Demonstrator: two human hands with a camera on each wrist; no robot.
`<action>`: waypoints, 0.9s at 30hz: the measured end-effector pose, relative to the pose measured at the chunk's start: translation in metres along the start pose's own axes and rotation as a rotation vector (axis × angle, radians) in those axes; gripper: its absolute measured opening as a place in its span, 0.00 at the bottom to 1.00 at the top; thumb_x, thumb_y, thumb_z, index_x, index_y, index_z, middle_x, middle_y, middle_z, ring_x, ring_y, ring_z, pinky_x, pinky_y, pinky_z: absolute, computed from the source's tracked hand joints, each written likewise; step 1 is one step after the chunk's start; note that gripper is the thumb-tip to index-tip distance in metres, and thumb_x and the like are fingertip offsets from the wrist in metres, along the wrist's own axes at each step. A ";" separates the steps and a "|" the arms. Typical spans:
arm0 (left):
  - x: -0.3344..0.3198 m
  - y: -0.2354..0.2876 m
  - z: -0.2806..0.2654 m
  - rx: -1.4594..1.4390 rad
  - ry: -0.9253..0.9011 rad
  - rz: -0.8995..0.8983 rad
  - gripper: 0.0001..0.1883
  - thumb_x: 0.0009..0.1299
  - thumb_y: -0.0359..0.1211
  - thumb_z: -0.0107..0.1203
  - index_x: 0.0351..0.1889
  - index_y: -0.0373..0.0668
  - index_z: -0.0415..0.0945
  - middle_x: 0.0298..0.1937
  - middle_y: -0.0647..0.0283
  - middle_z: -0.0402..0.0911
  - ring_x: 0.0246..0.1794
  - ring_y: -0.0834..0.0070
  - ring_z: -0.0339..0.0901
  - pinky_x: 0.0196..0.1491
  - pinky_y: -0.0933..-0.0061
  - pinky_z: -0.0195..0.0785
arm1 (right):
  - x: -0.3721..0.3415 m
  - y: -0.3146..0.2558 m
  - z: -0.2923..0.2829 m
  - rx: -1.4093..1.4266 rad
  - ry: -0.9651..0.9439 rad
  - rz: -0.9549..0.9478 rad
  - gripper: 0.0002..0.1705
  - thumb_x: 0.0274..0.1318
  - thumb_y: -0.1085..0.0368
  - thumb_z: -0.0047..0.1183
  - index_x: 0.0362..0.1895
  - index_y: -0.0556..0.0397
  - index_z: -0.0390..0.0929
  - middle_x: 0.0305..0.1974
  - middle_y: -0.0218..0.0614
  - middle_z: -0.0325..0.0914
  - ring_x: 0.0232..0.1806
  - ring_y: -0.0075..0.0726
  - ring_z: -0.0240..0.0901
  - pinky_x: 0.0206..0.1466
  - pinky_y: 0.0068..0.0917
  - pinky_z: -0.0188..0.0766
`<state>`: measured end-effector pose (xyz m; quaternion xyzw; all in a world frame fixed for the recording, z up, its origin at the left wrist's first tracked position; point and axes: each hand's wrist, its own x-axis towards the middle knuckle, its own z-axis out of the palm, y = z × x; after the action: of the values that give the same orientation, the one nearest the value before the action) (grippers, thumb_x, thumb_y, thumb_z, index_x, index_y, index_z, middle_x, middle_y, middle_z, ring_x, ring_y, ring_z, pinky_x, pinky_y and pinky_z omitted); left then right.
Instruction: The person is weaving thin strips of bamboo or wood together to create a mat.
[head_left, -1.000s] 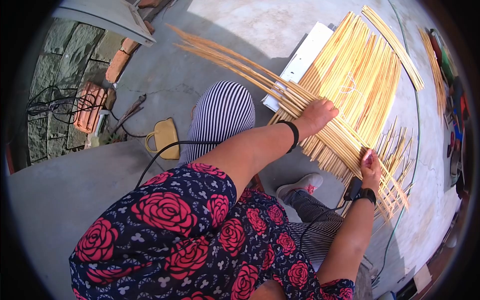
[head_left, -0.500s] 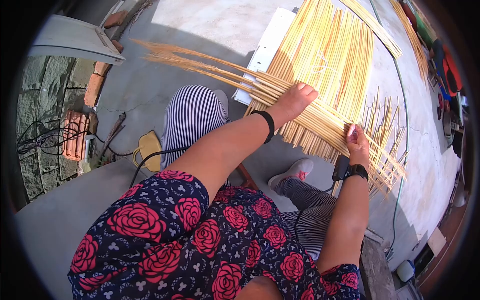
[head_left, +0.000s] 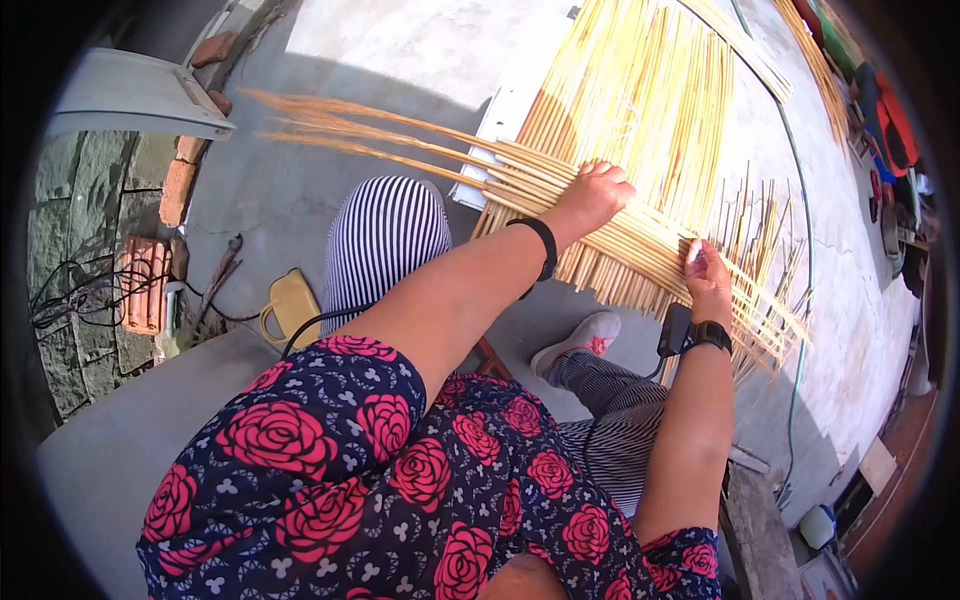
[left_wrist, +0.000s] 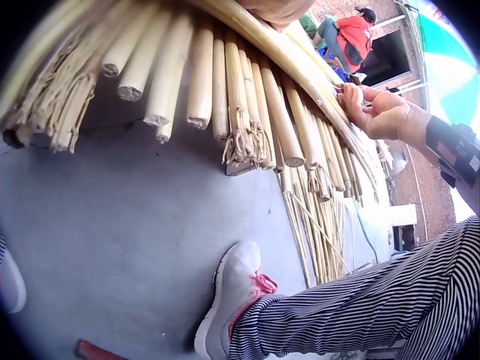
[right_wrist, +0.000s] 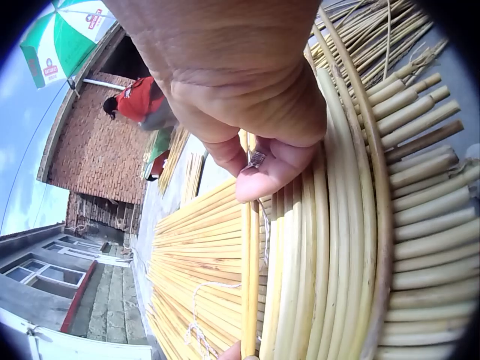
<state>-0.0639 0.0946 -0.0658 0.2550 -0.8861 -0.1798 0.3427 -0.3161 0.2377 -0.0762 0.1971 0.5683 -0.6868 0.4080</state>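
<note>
Stalks (head_left: 527, 178) lie crosswise; right hand (head_left: 708, 270) pinches one, left hand (head_left: 592, 198) rests on several, its grip unclear

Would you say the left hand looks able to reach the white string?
Probably yes: the white string lies mostly uncovered on the long stalks, just beyond the left hand, though that hand must leave the crosswise stalks it rests on.
</note>
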 end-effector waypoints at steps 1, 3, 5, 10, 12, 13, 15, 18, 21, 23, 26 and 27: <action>0.000 0.000 0.000 -0.004 -0.005 0.003 0.07 0.57 0.32 0.55 0.33 0.48 0.80 0.34 0.65 0.74 0.42 0.64 0.72 0.48 0.63 0.65 | 0.001 0.000 0.000 -0.033 -0.022 -0.005 0.07 0.57 0.75 0.54 0.40 0.64 0.73 0.31 0.39 0.76 0.29 0.33 0.76 0.32 0.21 0.81; 0.001 0.001 -0.002 0.002 -0.005 0.012 0.07 0.57 0.32 0.55 0.33 0.49 0.80 0.33 0.66 0.74 0.41 0.65 0.72 0.48 0.63 0.65 | -0.002 0.000 0.000 -0.027 -0.050 0.000 0.07 0.58 0.75 0.53 0.40 0.65 0.73 0.33 0.41 0.76 0.32 0.34 0.76 0.34 0.23 0.83; 0.001 0.000 -0.001 0.022 -0.003 0.017 0.07 0.57 0.32 0.55 0.33 0.49 0.80 0.33 0.66 0.74 0.41 0.65 0.72 0.47 0.63 0.65 | 0.001 0.002 0.001 0.031 -0.042 -0.007 0.07 0.61 0.75 0.49 0.43 0.66 0.72 0.35 0.42 0.76 0.34 0.36 0.77 0.36 0.26 0.83; 0.001 0.000 0.003 0.004 0.042 0.027 0.07 0.57 0.30 0.55 0.32 0.49 0.80 0.33 0.68 0.75 0.40 0.66 0.72 0.45 0.65 0.65 | -0.046 0.002 0.026 0.037 0.012 -0.053 0.09 0.63 0.75 0.46 0.45 0.67 0.71 0.36 0.43 0.76 0.35 0.37 0.77 0.38 0.28 0.83; 0.001 0.001 0.002 -0.041 0.058 0.001 0.07 0.57 0.30 0.55 0.32 0.49 0.80 0.33 0.68 0.75 0.40 0.66 0.72 0.45 0.65 0.65 | -0.048 0.007 0.022 -0.048 -0.013 -0.089 0.07 0.63 0.73 0.46 0.42 0.65 0.71 0.35 0.43 0.76 0.33 0.36 0.78 0.37 0.26 0.83; 0.002 0.001 0.001 -0.030 0.056 0.020 0.06 0.58 0.30 0.55 0.33 0.49 0.80 0.33 0.68 0.76 0.40 0.67 0.73 0.44 0.65 0.65 | -0.048 0.010 0.021 -0.068 -0.015 -0.106 0.07 0.64 0.72 0.46 0.42 0.65 0.71 0.35 0.43 0.77 0.34 0.37 0.78 0.37 0.26 0.83; 0.001 0.000 0.002 -0.034 0.054 0.021 0.06 0.58 0.31 0.55 0.33 0.49 0.80 0.33 0.68 0.76 0.40 0.67 0.73 0.44 0.65 0.65 | -0.061 0.017 0.023 -0.151 -0.036 -0.127 0.07 0.63 0.72 0.46 0.42 0.64 0.71 0.34 0.41 0.77 0.32 0.36 0.79 0.34 0.26 0.83; 0.003 -0.002 0.003 -0.032 0.067 0.024 0.07 0.57 0.31 0.56 0.34 0.49 0.80 0.32 0.68 0.75 0.40 0.68 0.73 0.44 0.66 0.65 | -0.096 0.026 0.037 -0.310 -0.085 -0.132 0.06 0.62 0.70 0.49 0.40 0.60 0.73 0.30 0.37 0.78 0.27 0.30 0.78 0.29 0.22 0.81; 0.002 0.000 0.005 -0.002 0.061 0.027 0.07 0.57 0.31 0.56 0.33 0.49 0.80 0.32 0.68 0.75 0.39 0.68 0.73 0.44 0.67 0.65 | -0.134 0.035 0.047 -0.412 -0.117 -0.082 0.06 0.61 0.67 0.52 0.39 0.56 0.75 0.28 0.32 0.78 0.25 0.24 0.76 0.29 0.19 0.79; 0.002 0.000 0.005 0.020 0.056 0.042 0.07 0.57 0.31 0.57 0.33 0.50 0.80 0.31 0.69 0.75 0.38 0.68 0.73 0.44 0.67 0.65 | -0.159 0.039 0.049 -0.475 -0.192 -0.035 0.06 0.59 0.66 0.55 0.40 0.52 0.76 0.27 0.27 0.78 0.26 0.20 0.75 0.30 0.17 0.77; 0.001 -0.002 0.006 0.026 0.047 0.034 0.07 0.57 0.31 0.57 0.33 0.50 0.80 0.31 0.69 0.75 0.38 0.68 0.73 0.43 0.67 0.65 | -0.178 0.042 0.049 -0.599 -0.254 -0.126 0.07 0.58 0.64 0.58 0.39 0.51 0.78 0.27 0.24 0.77 0.24 0.17 0.72 0.27 0.14 0.73; 0.002 -0.004 0.008 0.033 0.025 0.036 0.07 0.57 0.31 0.58 0.34 0.50 0.80 0.32 0.68 0.75 0.38 0.68 0.73 0.43 0.67 0.65 | -0.184 0.043 0.054 -0.644 -0.250 -0.183 0.08 0.57 0.63 0.58 0.39 0.51 0.78 0.25 0.23 0.75 0.22 0.15 0.68 0.25 0.13 0.69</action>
<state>-0.0691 0.0915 -0.0723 0.2469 -0.8891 -0.1555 0.3526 -0.1639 0.2481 0.0472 -0.0788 0.7166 -0.5250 0.4523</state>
